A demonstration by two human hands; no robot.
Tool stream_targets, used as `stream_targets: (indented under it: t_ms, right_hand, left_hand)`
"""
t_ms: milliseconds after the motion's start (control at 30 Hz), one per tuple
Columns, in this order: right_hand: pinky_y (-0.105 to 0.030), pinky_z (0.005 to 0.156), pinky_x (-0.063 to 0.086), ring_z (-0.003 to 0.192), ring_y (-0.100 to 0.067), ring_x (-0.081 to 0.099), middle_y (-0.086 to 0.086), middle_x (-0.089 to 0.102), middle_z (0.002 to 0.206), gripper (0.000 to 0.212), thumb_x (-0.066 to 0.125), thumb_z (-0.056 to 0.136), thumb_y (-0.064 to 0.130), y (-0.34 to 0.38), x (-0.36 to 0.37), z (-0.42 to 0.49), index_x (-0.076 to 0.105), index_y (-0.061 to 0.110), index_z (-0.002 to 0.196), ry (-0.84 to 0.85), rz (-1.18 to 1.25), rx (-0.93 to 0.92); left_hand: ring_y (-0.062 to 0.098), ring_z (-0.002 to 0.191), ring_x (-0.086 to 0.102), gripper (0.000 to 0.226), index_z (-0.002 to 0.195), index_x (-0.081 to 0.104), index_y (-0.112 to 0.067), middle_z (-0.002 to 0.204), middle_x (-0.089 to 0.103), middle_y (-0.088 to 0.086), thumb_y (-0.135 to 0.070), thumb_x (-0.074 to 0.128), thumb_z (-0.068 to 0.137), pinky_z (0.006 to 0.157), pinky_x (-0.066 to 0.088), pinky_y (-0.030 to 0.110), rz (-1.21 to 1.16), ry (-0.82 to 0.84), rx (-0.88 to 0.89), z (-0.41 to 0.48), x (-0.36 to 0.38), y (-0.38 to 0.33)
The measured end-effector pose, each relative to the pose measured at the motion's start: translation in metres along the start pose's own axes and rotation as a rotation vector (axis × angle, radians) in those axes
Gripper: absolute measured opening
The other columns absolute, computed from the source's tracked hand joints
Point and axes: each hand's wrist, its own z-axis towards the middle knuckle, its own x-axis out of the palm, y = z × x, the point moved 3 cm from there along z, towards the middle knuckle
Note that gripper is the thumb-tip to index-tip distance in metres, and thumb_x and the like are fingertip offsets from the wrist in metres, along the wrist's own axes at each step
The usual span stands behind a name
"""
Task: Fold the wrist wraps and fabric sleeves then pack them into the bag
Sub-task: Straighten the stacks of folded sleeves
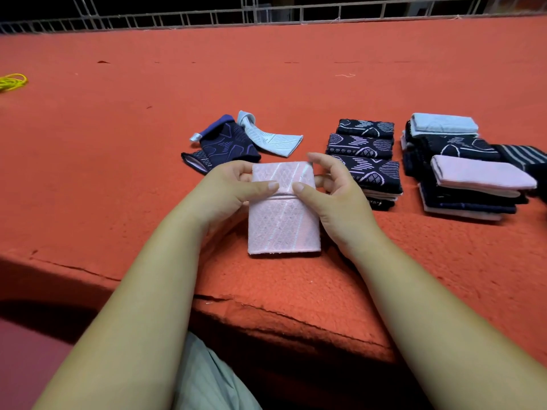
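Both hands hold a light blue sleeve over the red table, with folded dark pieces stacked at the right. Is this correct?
No. The head view shows the sleeve held by the left hand and right hand is pink, not light blue; the rest is right.

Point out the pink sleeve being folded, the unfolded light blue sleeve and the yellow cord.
pink sleeve (284, 226): head view, lower flat panel.
light blue sleeve (275, 142): head view, wide end.
yellow cord (13, 81): head view, its loops.
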Motion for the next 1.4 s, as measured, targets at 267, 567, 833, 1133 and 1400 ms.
stream_targets:
  t_ms: [267,567,833,1133,1400]
  right_hand:
    - [-0.048,0.075,0.058,0.084,-0.032,0.078,-0.009,0.080,0.089,0.036,0.085,0.092,0.022,-0.008,0.005,0.001,0.068,0.012,0.122,0.062,0.030,0.160]
    - [-0.032,0.048,0.049,0.059,-0.028,0.059,-0.016,0.072,0.074,0.026,0.078,0.097,0.025,-0.003,0.003,-0.002,0.071,0.002,0.108,0.050,0.068,0.180]
    - [-0.038,0.083,0.057,0.081,-0.018,0.071,-0.011,0.078,0.105,0.033,0.064,0.102,0.005,0.000,0.006,0.000,0.074,0.020,0.130,0.079,0.333,0.211]
    - [-0.048,0.096,0.056,0.101,-0.025,0.073,-0.010,0.080,0.114,0.046,0.052,0.100,-0.006,0.003,0.009,-0.001,0.083,0.028,0.105,0.091,0.275,0.175]
    - [-0.051,0.102,0.052,0.103,-0.033,0.070,-0.018,0.079,0.110,0.049,0.042,0.084,-0.009,-0.004,0.005,0.006,0.085,0.011,0.097,0.022,0.316,0.194]
  left_hand:
    - [0.023,0.087,0.076,0.039,0.127,0.063,-0.005,0.105,0.079,0.014,-0.009,0.080,0.093,0.071,0.059,0.035,0.020,-0.078,0.063,0.006,-0.007,0.001]
    - [0.033,0.105,0.073,0.046,0.127,0.067,-0.004,0.122,0.075,0.020,-0.007,0.081,0.082,0.096,0.057,0.046,-0.147,0.031,-0.038,0.004,-0.011,0.004]
    - [0.015,0.073,0.075,0.038,0.129,0.065,0.000,0.105,0.076,0.015,0.016,0.051,0.098,0.066,0.061,0.023,-0.240,0.057,-0.091,0.005,-0.009,0.003]
    - [0.027,0.114,0.071,0.034,0.136,0.067,-0.008,0.129,0.071,0.020,-0.010,0.061,0.103,0.083,0.064,0.034,-0.245,0.055,-0.191,0.008,-0.009,0.009]
    - [0.025,0.089,0.074,0.042,0.134,0.066,-0.003,0.112,0.070,0.018,-0.033,0.055,0.107,0.070,0.065,0.037,-0.323,0.064,-0.295,0.005,-0.003,0.005]
